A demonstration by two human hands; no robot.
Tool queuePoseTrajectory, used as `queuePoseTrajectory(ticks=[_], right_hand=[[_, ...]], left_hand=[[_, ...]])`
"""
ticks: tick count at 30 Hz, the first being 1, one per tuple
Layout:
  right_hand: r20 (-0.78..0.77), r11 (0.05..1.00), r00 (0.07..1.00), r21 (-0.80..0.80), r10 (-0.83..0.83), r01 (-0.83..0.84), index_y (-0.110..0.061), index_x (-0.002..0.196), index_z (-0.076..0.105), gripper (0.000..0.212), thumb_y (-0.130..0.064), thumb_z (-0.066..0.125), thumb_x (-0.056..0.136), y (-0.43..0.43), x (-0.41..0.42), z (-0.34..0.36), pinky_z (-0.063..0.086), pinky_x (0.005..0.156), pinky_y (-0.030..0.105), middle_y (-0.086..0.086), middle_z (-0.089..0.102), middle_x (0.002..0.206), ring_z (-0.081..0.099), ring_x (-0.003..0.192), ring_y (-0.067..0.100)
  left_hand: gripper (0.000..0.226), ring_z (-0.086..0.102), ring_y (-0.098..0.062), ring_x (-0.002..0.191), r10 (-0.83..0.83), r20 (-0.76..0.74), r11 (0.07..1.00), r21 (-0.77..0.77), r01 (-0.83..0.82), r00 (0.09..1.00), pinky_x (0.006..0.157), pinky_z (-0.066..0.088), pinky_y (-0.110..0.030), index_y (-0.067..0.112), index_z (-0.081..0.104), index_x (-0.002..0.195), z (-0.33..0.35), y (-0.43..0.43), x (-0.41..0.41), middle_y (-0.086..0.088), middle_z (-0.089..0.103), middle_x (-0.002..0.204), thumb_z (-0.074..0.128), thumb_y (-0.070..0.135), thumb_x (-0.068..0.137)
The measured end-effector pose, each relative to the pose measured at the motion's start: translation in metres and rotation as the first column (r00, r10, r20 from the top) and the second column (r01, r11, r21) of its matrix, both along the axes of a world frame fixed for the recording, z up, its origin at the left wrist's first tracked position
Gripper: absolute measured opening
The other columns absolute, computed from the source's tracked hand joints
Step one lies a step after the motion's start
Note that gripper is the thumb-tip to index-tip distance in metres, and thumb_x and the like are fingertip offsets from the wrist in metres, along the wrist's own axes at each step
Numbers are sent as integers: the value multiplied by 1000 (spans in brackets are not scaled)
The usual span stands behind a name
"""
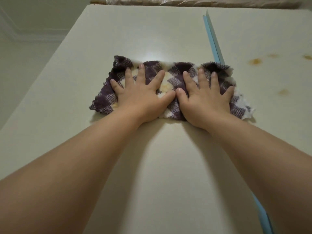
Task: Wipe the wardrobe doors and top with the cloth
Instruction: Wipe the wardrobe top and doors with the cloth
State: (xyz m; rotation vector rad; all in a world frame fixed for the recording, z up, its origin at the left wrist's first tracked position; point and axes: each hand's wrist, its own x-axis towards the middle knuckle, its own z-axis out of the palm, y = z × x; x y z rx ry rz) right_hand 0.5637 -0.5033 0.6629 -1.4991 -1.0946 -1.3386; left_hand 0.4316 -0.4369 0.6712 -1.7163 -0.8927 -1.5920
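Note:
A purple-and-white checked cloth (175, 70) with yellowish stains lies spread flat against the cream wardrobe door (135, 36). My left hand (143, 97) presses on its left half with fingers spread. My right hand (204, 100) presses on its right half the same way, thumbs almost touching. Both palms lie flat on the cloth; neither hand grips it. A light blue edge strip (213, 39) runs up the door's right side, just past the cloth's upper right corner.
The neighbouring door panel (270, 39) to the right carries several brownish stains (255, 61). A plastic-wrapped bundle (194, 1) lies along the wardrobe top. At the left are the wall and ceiling moulding (25, 36).

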Motion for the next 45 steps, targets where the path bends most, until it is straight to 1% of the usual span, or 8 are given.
queuePoseTrajectory(ticks=[7, 13, 19, 22, 30, 35, 40, 45], right_hand=[[2, 1000, 1000, 2, -19, 19, -36, 145, -6, 59, -54, 11, 92, 10, -13, -39, -9, 107, 60, -2, -13, 156, -16, 141, 24], [38, 1000, 999, -20, 0, 1, -38, 144, -7, 59, -55, 12, 91, 26, -47, -41, -11, 105, 63, 0, -14, 156, -17, 140, 28], [108, 1000, 994, -22, 17, -15, -40, 145, -2, 59, -56, 16, 91, 49, -95, -4, -14, 102, 66, 0, -11, 156, -15, 140, 31], [133, 1000, 991, -27, 8, -4, -43, 144, -1, 59, -58, 14, 90, 56, -105, 20, -13, 101, 67, -2, -10, 156, -14, 140, 32], [109, 1000, 994, -4, 13, -12, -47, 143, 6, 57, -60, 17, 88, 68, -138, 100, -10, 100, 71, -3, -4, 157, -10, 141, 34], [107, 1000, 994, -4, 30, -30, -48, 142, 9, 56, -58, 20, 89, 75, -161, 157, -11, 100, 70, -3, -2, 157, -9, 141, 34], [96, 999, 995, -9, 33, -32, -49, 141, 13, 55, -60, 21, 88, 75, -167, 179, -10, 100, 70, -3, 1, 157, -7, 141, 35], [123, 999, 991, -6, 42, -42, -48, 142, 12, 56, -61, 20, 88, 72, -158, 189, -10, 101, 68, -4, 0, 157, -6, 142, 33]], left_hand=[[73, -13, -29, 140, 31, -39, 1000, 0, -31, 999, 103, -10, -64, 57, -5, 135, -36, 7, -13, 4, -13, 155, 4, 81, 66], [71, -14, -25, 141, 67, -23, 998, -11, -68, 997, 104, -8, -62, 60, -11, 133, -45, 26, -52, 7, -16, 155, 0, 82, 66], [72, -13, -24, 141, 86, 34, 995, -60, -84, 996, 105, -5, -62, 60, -7, 133, -16, 44, -101, 7, -13, 155, 5, 81, 65], [71, -12, -25, 141, 73, 57, 997, -44, -71, 996, 105, -6, -63, 60, -4, 134, 1, 53, -115, 6, -10, 156, 7, 81, 67], [68, -6, -29, 142, 73, 89, 997, -7, -73, 993, 104, -6, -65, 59, 6, 135, 77, 69, -147, 5, -1, 156, 12, 81, 72], [65, -3, -28, 142, 62, 100, 998, -40, -58, 993, 104, -3, -64, 58, 10, 136, 133, 70, -169, 3, 2, 156, 17, 80, 75], [63, -3, -29, 142, 44, 100, 998, -49, -39, 994, 105, -3, -63, 57, 13, 137, 155, 67, -174, 2, 3, 157, 21, 77, 77], [65, -3, -29, 142, 55, 97, 998, -43, -51, 994, 105, -4, -63, 56, 12, 137, 165, 65, -170, 2, 2, 157, 21, 78, 77]])
